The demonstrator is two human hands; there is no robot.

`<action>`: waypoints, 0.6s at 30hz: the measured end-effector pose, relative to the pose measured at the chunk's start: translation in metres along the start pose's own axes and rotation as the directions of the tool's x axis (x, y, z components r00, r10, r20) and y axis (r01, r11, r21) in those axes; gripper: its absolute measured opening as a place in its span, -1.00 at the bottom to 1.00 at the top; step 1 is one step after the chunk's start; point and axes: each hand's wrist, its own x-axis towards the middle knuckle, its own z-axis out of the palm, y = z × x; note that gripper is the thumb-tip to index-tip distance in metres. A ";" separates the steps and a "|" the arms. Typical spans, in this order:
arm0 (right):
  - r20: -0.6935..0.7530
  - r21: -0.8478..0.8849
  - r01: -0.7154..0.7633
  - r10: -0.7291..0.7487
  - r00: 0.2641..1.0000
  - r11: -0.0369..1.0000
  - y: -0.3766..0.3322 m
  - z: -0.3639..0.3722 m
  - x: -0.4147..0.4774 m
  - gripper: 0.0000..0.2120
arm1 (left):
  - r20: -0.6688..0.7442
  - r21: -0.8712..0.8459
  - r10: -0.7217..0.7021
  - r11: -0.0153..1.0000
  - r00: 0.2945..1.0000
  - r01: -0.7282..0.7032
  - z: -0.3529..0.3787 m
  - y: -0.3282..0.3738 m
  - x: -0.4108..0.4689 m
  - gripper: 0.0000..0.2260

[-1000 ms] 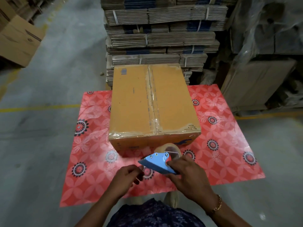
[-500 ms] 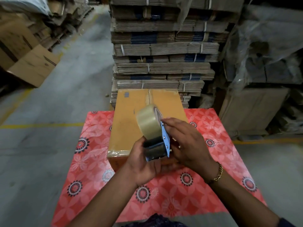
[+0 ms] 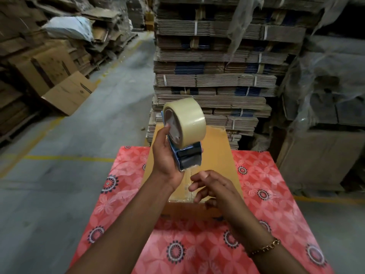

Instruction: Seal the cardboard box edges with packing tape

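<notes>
My left hand grips a blue tape dispenser held upright above the box, with its clear tape roll on top. A strip of clear tape hangs from the dispenser's lower end. My right hand pinches the free end of that strip just below the dispenser. The brown cardboard box lies on the red flowered table behind my hands, with tape along its middle seam and near edge. My arms hide much of the box top.
Tall stacks of bundled flat cardboard stand right behind the table. Plastic-wrapped cartons are on the right. Loose boxes and cardboard piles line the left. The grey floor carries yellow lines.
The dispenser has gone from both hands to my left hand and risen higher. My right hand has dropped below it and pulled out a short strip of tape. The camera has tilted up.
</notes>
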 end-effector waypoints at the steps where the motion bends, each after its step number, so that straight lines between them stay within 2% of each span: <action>1: -0.004 0.037 0.000 0.000 1.000 0.999 -0.001 0.005 0.001 -0.56 | 0.011 0.006 0.009 1.000 1.000 -0.009 0.003 0.000 0.000 -0.48; 5: -0.054 0.125 0.041 -0.034 0.998 0.991 -0.008 0.011 0.006 -0.50 | -0.013 0.010 0.035 0.999 0.999 -0.035 0.011 -0.002 0.000 -0.31; 10: -0.111 0.186 0.045 -0.024 0.993 0.982 -0.017 0.013 0.009 -0.43 | -0.053 0.028 0.079 0.997 0.995 -0.077 0.008 -0.006 0.003 -0.29; 12: -0.120 0.172 0.037 -0.016 0.993 0.984 -0.020 0.014 0.010 -0.48 | -0.062 0.036 0.082 0.996 0.995 -0.080 0.008 -0.008 0.003 -0.30; 15: -0.148 0.147 0.038 -0.016 0.989 0.988 -0.022 0.018 0.012 -0.66 | -0.081 0.025 0.080 0.997 0.994 -0.078 0.007 -0.010 0.006 -0.30; 18: -0.170 0.141 0.086 -0.062 0.984 0.986 -0.024 0.019 0.014 -0.74 | -0.092 0.023 0.086 0.996 0.992 -0.085 0.007 -0.012 0.008 -0.30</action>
